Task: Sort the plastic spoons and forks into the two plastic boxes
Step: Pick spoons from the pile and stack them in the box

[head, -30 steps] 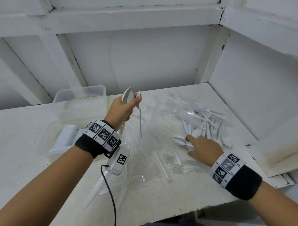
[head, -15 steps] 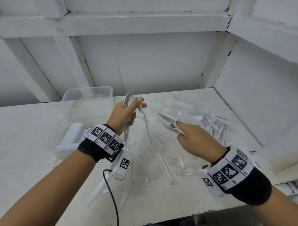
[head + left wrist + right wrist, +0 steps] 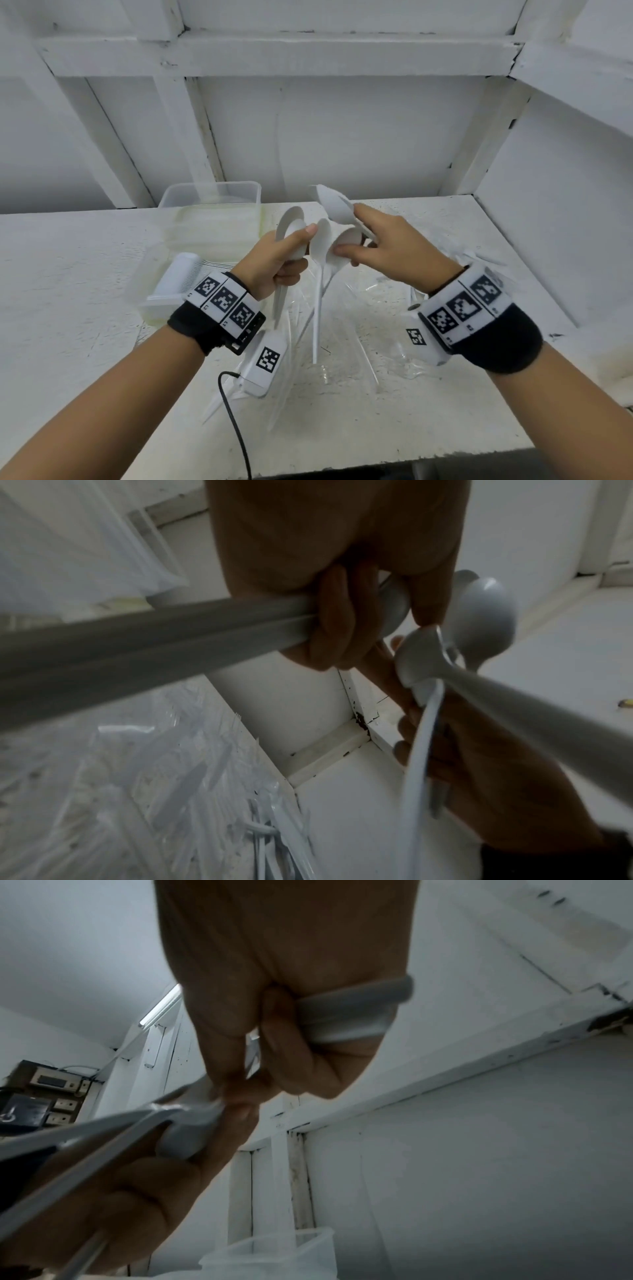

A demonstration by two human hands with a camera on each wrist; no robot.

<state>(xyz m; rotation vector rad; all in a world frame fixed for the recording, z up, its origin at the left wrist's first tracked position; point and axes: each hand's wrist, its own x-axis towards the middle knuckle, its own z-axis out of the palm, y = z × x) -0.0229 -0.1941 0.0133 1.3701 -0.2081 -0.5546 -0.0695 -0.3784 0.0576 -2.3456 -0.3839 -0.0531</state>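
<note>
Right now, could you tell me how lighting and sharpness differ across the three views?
Head view: bright, even, mostly sharp, white spoons low-contrast against the white table. Left wrist view: dim, handle smeared. Right wrist view: dim, soft, a ceiling light glaring.

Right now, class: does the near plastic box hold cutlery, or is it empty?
It holds cutlery: the near box shows a neat stack of white forks through its clear wall.

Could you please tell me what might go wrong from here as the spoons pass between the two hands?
The left hand grips several spoons while the right hand pinches more spoons loosely against them; one could slip onto the table. The forks box sits nearest, so a hurried drop might mix kinds.
</note>
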